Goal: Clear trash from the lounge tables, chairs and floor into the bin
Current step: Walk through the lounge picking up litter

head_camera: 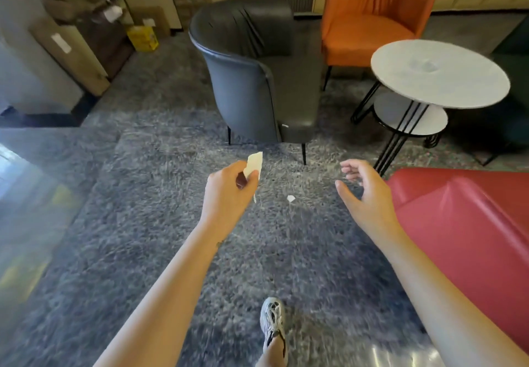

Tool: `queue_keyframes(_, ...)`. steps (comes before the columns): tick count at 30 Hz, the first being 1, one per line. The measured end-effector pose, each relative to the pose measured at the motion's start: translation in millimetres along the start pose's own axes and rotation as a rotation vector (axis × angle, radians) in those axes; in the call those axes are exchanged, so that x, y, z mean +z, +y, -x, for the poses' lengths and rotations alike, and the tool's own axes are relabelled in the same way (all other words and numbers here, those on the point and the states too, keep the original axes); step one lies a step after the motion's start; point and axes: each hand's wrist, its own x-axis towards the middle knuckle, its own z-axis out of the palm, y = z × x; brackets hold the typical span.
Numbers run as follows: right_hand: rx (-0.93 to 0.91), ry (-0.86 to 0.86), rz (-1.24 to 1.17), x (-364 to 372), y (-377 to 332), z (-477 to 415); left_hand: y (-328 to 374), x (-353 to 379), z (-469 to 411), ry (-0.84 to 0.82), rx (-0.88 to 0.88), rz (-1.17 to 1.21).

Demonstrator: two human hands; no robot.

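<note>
Underfoot it's all shaggy grey rug, and that's where the room to move is: a wide open stretch straight ahead, running up to the thin legs of the dark grey chair. On my right a red seat crowds in. Its padded edge sits just beside my right forearm, so that side is tight. On the left there's something glossy along the edge, but I can't tell what it is.

Behind the grey chair is an orange chair, right up against it. To the right of both stands a round white table on black wire legs, with a smaller table tucked half under it, close to the corner of the red seat.

Down at the bottom edge is my shoe, planted on the rug.

Hands now. My left hand is curled, thumb and fingers pinching a paper scrap that pokes up past my knuckles. My right hand is out in front with the fingers spread and loosely bent, nothing in it, touching nothing.

Between the two hands a little white bit lies on the rug, out in the open and apart from any chair leg.
</note>
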Motion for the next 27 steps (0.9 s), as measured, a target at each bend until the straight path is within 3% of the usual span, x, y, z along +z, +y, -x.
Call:
queue_keyframes(5, 0.058, -0.048, 0.036, 55.0, 51.4, -112.5, -43.3, 59.9, -118.2, -0.112, -0.034, -0.054)
queue_keyframes(10, 0.121, -0.105, 0.066, 133.8, 145.5, -188.2, -115.5, 146.8, -189.1, -0.183, -0.067, -0.051)
queue_keyframes(22, 0.158, -0.248, 0.150, 436.1, 527.3, -232.5, -426.8, 500.8, -220.2, -0.264, -0.173, -0.074)
queue_keyframes(27, 0.179, -0.347, 0.195, 521.1, 630.2, -226.4, -507.8, 601.0, -217.3, -0.349, -0.170, -0.087)
